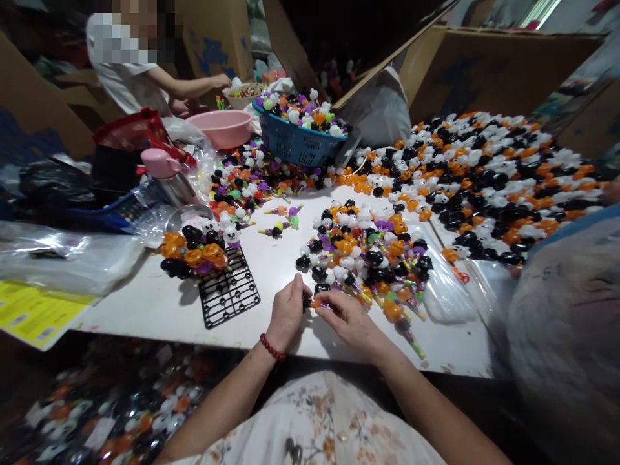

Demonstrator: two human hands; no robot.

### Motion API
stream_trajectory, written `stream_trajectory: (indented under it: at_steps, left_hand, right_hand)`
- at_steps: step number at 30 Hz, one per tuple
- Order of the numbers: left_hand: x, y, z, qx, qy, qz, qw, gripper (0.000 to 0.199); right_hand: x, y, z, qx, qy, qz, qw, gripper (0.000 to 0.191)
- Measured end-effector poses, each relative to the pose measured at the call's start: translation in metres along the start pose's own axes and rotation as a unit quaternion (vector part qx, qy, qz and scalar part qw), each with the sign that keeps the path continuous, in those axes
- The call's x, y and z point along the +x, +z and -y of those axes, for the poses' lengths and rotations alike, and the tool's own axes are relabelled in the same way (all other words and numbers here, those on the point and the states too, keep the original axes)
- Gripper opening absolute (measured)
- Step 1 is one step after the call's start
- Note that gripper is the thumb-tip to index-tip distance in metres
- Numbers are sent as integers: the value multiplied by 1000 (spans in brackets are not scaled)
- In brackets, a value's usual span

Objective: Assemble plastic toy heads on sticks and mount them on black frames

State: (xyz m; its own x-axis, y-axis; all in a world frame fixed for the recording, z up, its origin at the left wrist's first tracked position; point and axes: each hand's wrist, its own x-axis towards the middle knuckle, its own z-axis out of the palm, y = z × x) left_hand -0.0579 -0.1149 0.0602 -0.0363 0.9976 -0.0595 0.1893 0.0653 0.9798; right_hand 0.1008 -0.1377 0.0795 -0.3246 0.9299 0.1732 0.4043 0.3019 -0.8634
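My left hand (287, 311), with a red bead bracelet at the wrist, is closed around a small black piece (307, 301) near the table's front edge. Facing it, my right hand (349, 321) pinches a small orange piece (316, 302) that meets the black one. My fingers hide most of both pieces. Just beyond them lies a heap of striped, pencil-like sticks (361, 255) topped with pumpkin, ghost and black figures. On the left, a black grid rack (231, 300) has several figure-topped sticks (196, 252) standing at its far end.
A large spread of orange, white and black figures (484, 174) covers the right side. At the back are a blue basket (295, 141), a pink basin (223, 127) and cardboard boxes (489, 84). A pink-lidded flask (167, 174) stands left. Another person (130, 77) works at the far left.
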Motion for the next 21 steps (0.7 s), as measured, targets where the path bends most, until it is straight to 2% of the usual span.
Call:
stream_trajectory:
  at_steps: [5,9,15,21]
  left_hand:
    - [-5,2,-1,54,1,-21,998,58]
    - [-7,2,1,61,10,-12,998,55]
    - [-6,4,4,3,-51,-10,999,63]
    - [-8,7,8,1,-67,12,998,63]
  right_hand:
    - [-3,8,-1,-17,18,-57,998,9]
    - [-8,15,-2,-36,-9,-98,995,10]
    - [-11,13,1,-3,11,-66,998,11]
    - [-13,11,-1,-14,7,-21,1000,10]
